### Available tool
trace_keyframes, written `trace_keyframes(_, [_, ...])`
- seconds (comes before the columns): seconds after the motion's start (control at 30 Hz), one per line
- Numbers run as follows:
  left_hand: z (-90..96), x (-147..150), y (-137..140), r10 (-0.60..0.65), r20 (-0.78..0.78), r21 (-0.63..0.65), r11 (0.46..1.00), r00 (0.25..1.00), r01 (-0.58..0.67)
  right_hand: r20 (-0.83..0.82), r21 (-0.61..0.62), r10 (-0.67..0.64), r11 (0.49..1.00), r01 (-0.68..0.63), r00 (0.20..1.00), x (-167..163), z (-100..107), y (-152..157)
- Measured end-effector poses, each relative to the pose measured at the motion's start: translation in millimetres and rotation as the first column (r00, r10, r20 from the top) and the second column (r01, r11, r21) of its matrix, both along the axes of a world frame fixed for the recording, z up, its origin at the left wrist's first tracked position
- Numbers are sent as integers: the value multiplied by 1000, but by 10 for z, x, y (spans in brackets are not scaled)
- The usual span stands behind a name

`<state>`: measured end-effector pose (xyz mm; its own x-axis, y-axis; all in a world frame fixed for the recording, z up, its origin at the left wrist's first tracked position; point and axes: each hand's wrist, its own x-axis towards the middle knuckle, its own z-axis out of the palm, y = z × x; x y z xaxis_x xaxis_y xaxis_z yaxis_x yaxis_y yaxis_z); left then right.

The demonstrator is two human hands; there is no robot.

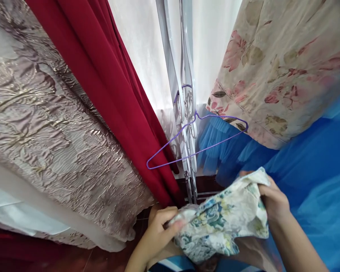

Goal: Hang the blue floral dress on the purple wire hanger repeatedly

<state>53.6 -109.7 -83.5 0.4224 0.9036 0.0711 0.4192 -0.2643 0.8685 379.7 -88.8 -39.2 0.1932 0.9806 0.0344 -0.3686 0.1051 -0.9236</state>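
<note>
A piece of white cloth with a blue, green and yellow floral print (221, 215) is stretched between my two hands, low in the view. My left hand (166, 226) grips its left end, thumb on top and fingers curled beneath. At its upper right corner, my right hand (273, 198) is closed on the fabric. What kind of garment it is, I cannot tell. Just above the cloth hangs a purple wire hanger (197, 154) with nothing on it, its hook up by the white metal rack (187, 139).
To the left hang a long red cloth (110, 102) and a textured pinkish-gold fabric (59, 124). On the right are a cream floral garment (272, 75) and blue tulle (314, 170). White curtain (141, 45) hangs behind. Dark reddish floor (102, 258) shows below.
</note>
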Motion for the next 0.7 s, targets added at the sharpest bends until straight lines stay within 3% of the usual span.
trace_keyframes(0.13, [144,-158,50,159,-18,215,965,987,-151,34,111,43,993,-46,999,-75,186,218])
trace_keyframes(0.27, [417,-361,190,213,-152,434,892,965,-128,129,190,-1,981,-24,992,-70,289,335])
trace_keyframes(0.37, [652,-522,370,345,-310,561,819,886,-123,166,207,0,978,-35,986,-78,345,531])
trace_keyframes(0.5, [872,-703,607,440,-337,574,797,832,-189,324,212,5,974,-78,946,-149,318,928])
trace_keyframes(0.7, [1069,-707,749,494,-115,445,801,862,-400,524,169,35,975,-144,851,-241,99,1166])
